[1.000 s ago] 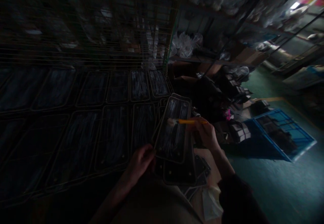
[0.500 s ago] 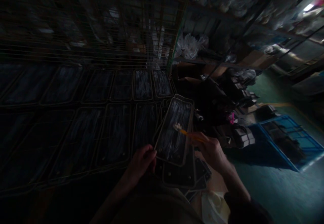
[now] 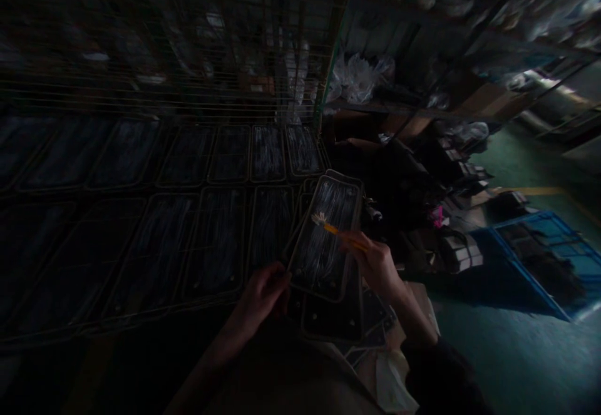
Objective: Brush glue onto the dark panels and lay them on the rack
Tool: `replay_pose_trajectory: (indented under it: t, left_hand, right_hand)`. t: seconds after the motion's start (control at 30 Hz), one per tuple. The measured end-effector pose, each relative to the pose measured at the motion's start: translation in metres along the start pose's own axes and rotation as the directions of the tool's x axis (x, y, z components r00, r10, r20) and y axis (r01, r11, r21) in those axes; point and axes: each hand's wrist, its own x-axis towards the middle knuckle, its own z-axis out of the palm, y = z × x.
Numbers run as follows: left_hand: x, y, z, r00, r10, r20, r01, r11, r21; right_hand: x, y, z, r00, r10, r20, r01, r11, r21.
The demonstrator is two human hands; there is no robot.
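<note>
My left hand (image 3: 260,296) grips the near left corner of a dark rectangular panel (image 3: 323,246) with a pale rim, held tilted up. My right hand (image 3: 375,265) pinches a small orange-handled brush (image 3: 335,230); its pale bristles rest on the upper middle of the panel, which shows whitish streaks. Under the held panel lies a stack of similar dark panels (image 3: 333,318).
Rows of streaked panels (image 3: 211,240) lie flat to the left and ahead. Behind them stands a wire rack (image 3: 188,46). Shelves with plastic bags (image 3: 357,80) and boxes fill the right. A blue crate (image 3: 539,258) sits on the green floor.
The brush has moved across the panel, from its upper part down toward the middle and back up and left. My left hand keeps hold of the panel.
</note>
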Motion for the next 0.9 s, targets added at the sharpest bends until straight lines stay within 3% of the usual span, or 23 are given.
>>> replay_pose_trajectory:
  t: [0.13,0.27,0.33,0.43,0.53,0.67,0.73,0.9]
  left_hand:
    - [0.000,0.002,0.000,1.000,-0.011,0.007,0.011,1.000,0.001]
    - [0.001,0.001,0.001,1.000,-0.003,0.019,0.002,1.000,0.026]
    - [0.001,0.001,0.001,1.000,0.006,0.021,-0.007,0.999,0.038]
    - [0.001,0.002,0.002,0.999,0.011,0.034,-0.013,0.999,0.038]
    - [0.003,0.004,0.002,0.999,0.008,0.034,-0.010,0.999,0.048]
    - [0.004,0.003,0.002,0.999,0.015,0.030,-0.017,0.996,0.085]
    - [0.005,0.001,0.003,0.999,0.026,0.030,-0.029,0.995,0.095]
    - [0.007,-0.001,0.003,0.999,0.031,0.039,-0.035,0.993,0.111]
  right_hand:
    - [-0.040,-0.018,-0.008,0.986,0.061,0.156,-0.078,0.992,0.102]
    - [-0.062,-0.019,-0.025,0.962,0.169,0.216,-0.218,0.948,0.231]
    - [-0.068,-0.008,-0.034,0.958,0.223,0.178,-0.268,0.917,0.296]
    - [-0.073,0.010,-0.045,0.951,0.308,-0.004,-0.293,0.907,0.303]
    - [-0.078,0.012,-0.049,0.941,0.309,-0.141,-0.263,0.925,0.273]
    - [-0.079,-0.001,-0.046,0.970,0.232,0.070,-0.242,0.932,0.270]
    - [-0.074,0.000,-0.045,0.967,0.229,0.114,-0.253,0.928,0.275]
    - [-0.038,0.026,-0.053,0.944,0.234,-0.232,-0.179,0.955,0.236]
